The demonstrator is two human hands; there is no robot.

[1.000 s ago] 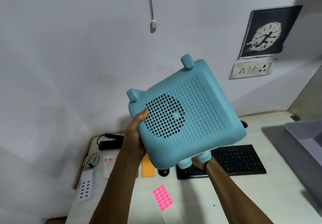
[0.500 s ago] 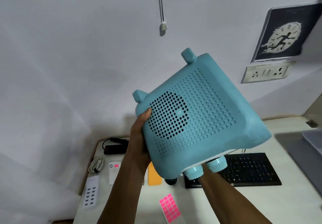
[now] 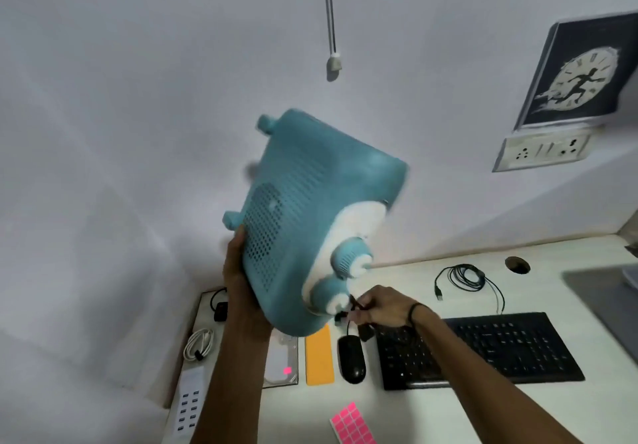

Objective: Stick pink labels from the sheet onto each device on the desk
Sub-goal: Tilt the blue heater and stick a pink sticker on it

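Left hand (image 3: 241, 291): I grip the blue heater (image 3: 310, 222) by its left edge, tilted above the bench (image 3: 518, 409).
Right hand (image 3: 376, 309): fingers curled at the black cord under its knobs.
Label sheet (image 3: 352, 426): near, below my right hand, the closer one.

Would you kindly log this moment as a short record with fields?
held device: teal fan heater, lifted and tilted above the desk
left hand: grips the heater's lower edge
right hand: pinches something dark below the knobs, probably the cord
label sheet: pink, flat on desk
already labelled: white device, pink sticker
also there: mouse, keyboard
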